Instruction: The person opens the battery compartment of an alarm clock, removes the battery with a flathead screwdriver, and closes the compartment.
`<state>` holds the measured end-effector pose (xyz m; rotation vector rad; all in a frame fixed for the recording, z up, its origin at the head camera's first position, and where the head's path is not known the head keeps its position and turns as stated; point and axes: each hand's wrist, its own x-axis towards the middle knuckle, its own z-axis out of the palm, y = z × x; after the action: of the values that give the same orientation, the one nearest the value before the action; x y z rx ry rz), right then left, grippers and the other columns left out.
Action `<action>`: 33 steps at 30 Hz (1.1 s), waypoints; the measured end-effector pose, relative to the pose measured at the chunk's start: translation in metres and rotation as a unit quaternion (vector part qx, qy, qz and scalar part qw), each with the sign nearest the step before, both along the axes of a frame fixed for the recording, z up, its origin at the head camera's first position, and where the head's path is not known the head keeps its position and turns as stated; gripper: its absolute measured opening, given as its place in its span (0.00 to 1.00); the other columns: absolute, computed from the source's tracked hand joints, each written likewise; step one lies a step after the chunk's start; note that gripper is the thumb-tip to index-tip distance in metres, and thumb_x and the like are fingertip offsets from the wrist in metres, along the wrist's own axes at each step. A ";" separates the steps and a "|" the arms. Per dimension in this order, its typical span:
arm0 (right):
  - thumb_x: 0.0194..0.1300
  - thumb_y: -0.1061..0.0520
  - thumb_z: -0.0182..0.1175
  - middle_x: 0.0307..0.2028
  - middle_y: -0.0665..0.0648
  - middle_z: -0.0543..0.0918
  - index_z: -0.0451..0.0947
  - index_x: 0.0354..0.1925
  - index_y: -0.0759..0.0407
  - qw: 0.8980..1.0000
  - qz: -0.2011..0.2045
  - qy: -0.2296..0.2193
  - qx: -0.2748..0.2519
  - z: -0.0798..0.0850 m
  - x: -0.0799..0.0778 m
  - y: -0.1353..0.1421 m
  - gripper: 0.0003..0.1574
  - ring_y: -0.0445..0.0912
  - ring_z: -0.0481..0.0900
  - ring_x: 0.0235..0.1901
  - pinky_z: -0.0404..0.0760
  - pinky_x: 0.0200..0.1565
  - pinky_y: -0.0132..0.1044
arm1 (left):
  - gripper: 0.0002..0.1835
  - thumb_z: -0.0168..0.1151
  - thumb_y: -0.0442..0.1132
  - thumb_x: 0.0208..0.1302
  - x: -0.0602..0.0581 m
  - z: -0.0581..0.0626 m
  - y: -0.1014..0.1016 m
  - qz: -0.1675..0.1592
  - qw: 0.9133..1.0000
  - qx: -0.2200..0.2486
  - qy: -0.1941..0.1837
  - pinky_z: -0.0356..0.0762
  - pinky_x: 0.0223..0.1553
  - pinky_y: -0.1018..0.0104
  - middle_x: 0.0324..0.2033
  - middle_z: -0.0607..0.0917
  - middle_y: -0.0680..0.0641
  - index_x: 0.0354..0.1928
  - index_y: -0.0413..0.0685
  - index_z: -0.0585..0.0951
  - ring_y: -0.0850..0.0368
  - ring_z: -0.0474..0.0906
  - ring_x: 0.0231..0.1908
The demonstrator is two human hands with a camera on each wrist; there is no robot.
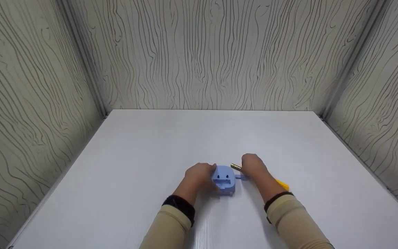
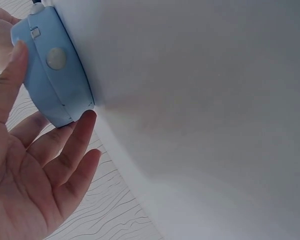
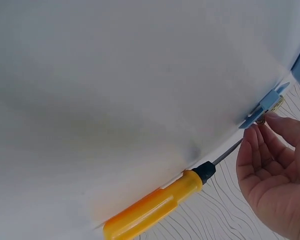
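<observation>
A light blue rounded device (image 1: 225, 171) with an open battery compartment stands on the table, left of centre between the hands. My left hand (image 1: 200, 175) grips it from the left, its thumb and fingers along the sides in the left wrist view, where the device (image 2: 60, 75) shows a round pale button. A gold battery (image 1: 236, 167) sticks out from my right hand (image 1: 254, 166), which pinches its end. Beside those fingertips lies a flat blue cover (image 3: 265, 107). Behind my right hand (image 3: 277, 175), a screwdriver (image 3: 155, 207) with a yellow handle and black collar lies on the table.
The white table (image 1: 143, 145) stretches out around the hands. Wood-patterned panels (image 1: 199, 55) stand behind it and on both sides.
</observation>
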<state>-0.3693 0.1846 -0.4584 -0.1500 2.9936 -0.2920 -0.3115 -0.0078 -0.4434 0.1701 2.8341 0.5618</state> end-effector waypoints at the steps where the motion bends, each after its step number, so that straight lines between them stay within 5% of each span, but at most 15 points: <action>1: 0.55 0.61 0.60 0.25 0.56 0.75 0.76 0.30 0.64 1.000 -0.001 0.002 -0.003 0.000 0.000 0.000 0.06 0.48 0.71 0.26 0.75 0.33 0.42 | 0.50 0.78 0.50 0.33 0.000 0.000 0.000 0.002 1.000 0.000 0.001 0.62 0.61 0.54 0.59 0.73 0.50 0.65 0.62 0.65 0.50 0.65 0.61; 18: 0.56 0.59 0.63 0.28 0.55 0.78 0.77 0.34 0.62 0.999 -0.023 -0.024 -0.023 0.010 -0.003 0.000 0.08 0.48 0.74 0.30 0.77 0.37 0.43 | 0.52 0.78 0.51 0.31 0.000 0.002 0.000 0.019 1.000 0.012 -0.016 0.61 0.61 0.52 0.60 0.72 0.49 0.65 0.63 0.65 0.48 0.63 0.62; 33: 0.50 0.60 0.67 0.22 0.52 0.78 0.81 0.24 0.58 0.997 0.039 -0.056 -0.033 0.015 0.014 0.000 0.03 0.45 0.74 0.25 0.77 0.33 0.40 | 0.50 0.78 0.46 0.33 0.001 0.001 0.001 0.021 0.999 0.024 -0.018 0.61 0.61 0.52 0.59 0.72 0.49 0.65 0.62 0.65 0.48 0.64 0.61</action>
<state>-0.3556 0.1843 -0.4432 -0.2478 2.8606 -0.3790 -0.3110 -0.0073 -0.4428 0.1097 2.7974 0.6354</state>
